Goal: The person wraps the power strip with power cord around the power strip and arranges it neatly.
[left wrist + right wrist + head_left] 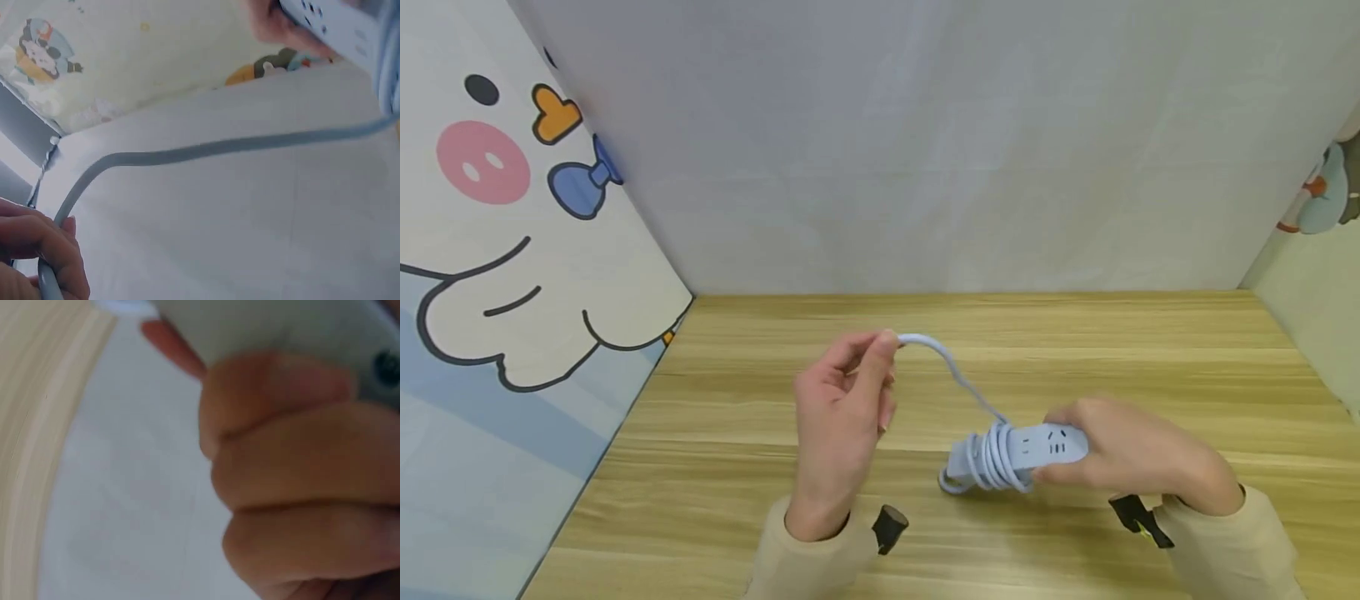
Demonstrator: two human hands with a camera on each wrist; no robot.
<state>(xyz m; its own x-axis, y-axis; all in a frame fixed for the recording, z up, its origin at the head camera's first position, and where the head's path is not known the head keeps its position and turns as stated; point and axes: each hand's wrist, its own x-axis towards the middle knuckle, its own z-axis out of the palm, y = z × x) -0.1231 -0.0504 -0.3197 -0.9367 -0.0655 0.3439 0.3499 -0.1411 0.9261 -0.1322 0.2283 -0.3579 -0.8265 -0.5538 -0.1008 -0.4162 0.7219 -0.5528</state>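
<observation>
A pale blue-white power strip [1048,446] with socket slots on its face lies in the grip of my right hand [1120,446], which holds it by its right end just over the table. Several turns of its cord [997,457] are wound around the left half. From those turns a free length of cord [951,362] arcs up to my left hand [846,408], whose thumb and fingers pinch it. In the left wrist view the cord [206,149] runs between the curled fingers. The right wrist view shows fingers [300,462] curled against the strip's underside [262,328].
A wood-grain table [737,500] lies under both hands. Behind it hangs a plain pale cloth wall [962,150]. On the left stands a panel with a cartoon print [550,283]; another printed panel [1318,275] is at the right. Dark straps [890,528] show at the cuffs.
</observation>
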